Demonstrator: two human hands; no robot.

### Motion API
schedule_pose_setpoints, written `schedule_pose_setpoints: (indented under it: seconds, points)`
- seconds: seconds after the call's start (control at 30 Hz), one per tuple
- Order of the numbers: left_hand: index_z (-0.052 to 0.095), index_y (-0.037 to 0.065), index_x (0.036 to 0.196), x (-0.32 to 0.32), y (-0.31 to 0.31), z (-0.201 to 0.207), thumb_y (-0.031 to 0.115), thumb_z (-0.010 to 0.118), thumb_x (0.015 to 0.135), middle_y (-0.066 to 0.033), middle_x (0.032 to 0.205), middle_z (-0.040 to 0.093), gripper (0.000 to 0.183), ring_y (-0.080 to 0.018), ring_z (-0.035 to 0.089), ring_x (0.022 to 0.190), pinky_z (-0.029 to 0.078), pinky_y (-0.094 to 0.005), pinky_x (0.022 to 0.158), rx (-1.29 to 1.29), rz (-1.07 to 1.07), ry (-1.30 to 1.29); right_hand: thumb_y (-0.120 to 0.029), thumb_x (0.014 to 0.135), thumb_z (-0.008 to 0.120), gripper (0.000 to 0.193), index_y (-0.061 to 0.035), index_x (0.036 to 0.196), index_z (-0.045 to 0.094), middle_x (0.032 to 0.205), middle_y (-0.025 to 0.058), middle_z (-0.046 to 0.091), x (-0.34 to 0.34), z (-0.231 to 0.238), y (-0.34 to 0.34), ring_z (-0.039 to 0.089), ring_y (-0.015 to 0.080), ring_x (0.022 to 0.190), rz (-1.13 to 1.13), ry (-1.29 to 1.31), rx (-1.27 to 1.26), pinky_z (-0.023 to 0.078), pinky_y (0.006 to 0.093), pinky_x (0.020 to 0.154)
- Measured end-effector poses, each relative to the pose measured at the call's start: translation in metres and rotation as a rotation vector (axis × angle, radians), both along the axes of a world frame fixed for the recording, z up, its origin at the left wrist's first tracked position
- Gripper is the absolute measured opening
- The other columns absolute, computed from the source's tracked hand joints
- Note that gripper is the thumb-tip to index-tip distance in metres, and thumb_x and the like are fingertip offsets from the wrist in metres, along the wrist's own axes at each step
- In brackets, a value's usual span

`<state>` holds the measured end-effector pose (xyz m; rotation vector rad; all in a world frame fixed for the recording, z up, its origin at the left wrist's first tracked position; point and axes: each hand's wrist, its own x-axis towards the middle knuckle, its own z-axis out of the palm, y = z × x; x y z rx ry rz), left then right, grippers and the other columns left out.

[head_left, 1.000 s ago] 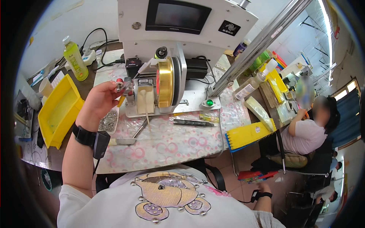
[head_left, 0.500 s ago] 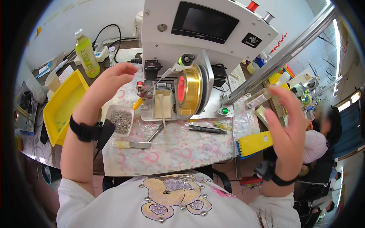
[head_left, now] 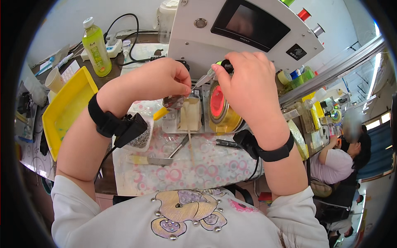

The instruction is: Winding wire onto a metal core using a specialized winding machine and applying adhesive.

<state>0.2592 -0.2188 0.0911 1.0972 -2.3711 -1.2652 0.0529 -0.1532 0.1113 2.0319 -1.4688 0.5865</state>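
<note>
My left hand (head_left: 165, 78) reaches to the small metal clamp (head_left: 173, 101) with a yellow handle at the machine's front. Its fingers are pinched together there; what they hold is hidden. Over the gold wheel (head_left: 227, 122) with its red centre, my right hand (head_left: 253, 84) bends its thumb and fingers round a black knob (head_left: 226, 65) at the end of a slim, pale arm (head_left: 204, 78). That arm slants down toward the left fingertips. Between clamp and wheel sits a pale box-shaped holder (head_left: 193, 118), with a thin stick (head_left: 189, 132) jutting from it.
Behind stands a white machine (head_left: 192, 39) with a dark screen (head_left: 250, 20). A brush-like tool (head_left: 159, 160) lies on the patterned sheet (head_left: 198, 177), near a white tray of metal bits (head_left: 140, 140). At left are a yellow tray (head_left: 49, 124) and a green drink bottle (head_left: 96, 51).
Both hands have come inward to the machine. My left hand has moved right to the clamp; my right hand, spread out in the air before, has moved left onto the black knob.
</note>
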Motion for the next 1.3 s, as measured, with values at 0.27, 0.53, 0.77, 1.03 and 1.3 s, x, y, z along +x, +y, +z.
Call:
schedule_pose_setpoints:
  seconds: [0.27,0.53,0.77,1.03,1.3]
  points:
    - [0.061,-0.002,0.083,0.007,0.001,-0.001,0.001,0.062,0.084,-0.0086,0.102,0.059,0.003,-0.0238,0.057,0.091,0.047,-0.0326,0.081,-0.479,-0.253,0.104,-0.023,0.076,0.075,0.020,-0.0056,0.079,0.067,0.084,0.0050,0.066,-0.007,-0.001,-0.006,0.056,0.0287,0.094,0.142,-0.107,0.076,0.043,0.0445,0.085]
    - [0.058,-0.001,0.088,0.011,0.022,0.004,0.002,0.061,0.086,-0.0115,0.099,0.059,0.005,-0.0288,0.057,0.091,0.048,-0.0369,0.079,-0.413,-0.272,0.226,-0.020,0.073,0.076,0.019,-0.0133,0.091,0.073,0.094,-0.0010,0.069,-0.011,-0.004,-0.006,0.056,0.0268,0.098,0.193,-0.145,0.109,0.043,0.0465,0.085]
    - [0.056,0.000,0.090,0.002,0.062,-0.008,0.001,0.059,0.085,-0.0142,0.087,0.059,0.006,-0.0362,0.058,0.084,0.048,-0.0423,0.073,-0.749,-0.040,0.049,-0.018,0.074,0.073,0.022,-0.0132,0.095,0.072,0.091,-0.0012,0.068,-0.008,-0.004,-0.006,0.057,0.0258,0.096,0.261,-0.117,-0.105,0.044,0.0447,0.083]
    - [0.056,0.001,0.085,0.022,0.160,-0.027,-0.005,0.062,0.071,-0.0131,0.090,0.060,0.016,-0.0336,0.057,0.079,0.046,-0.0414,0.070,-0.876,0.038,0.184,-0.015,0.071,0.062,0.012,-0.0091,0.081,0.064,0.072,0.0009,0.050,0.024,-0.039,0.059,0.050,0.0205,0.073,0.531,0.000,-0.147,0.042,0.0330,0.061]
    - [0.065,0.005,0.100,0.050,0.128,-0.011,0.000,0.071,0.076,-0.0112,0.103,0.066,0.025,-0.0289,0.062,0.090,0.049,-0.0366,0.077,-0.556,-0.153,0.095,-0.017,0.067,0.061,0.008,-0.0108,0.071,0.058,0.071,0.0004,0.050,0.034,-0.077,0.052,0.048,0.0186,0.071,0.528,0.082,-0.035,0.040,0.0312,0.057]
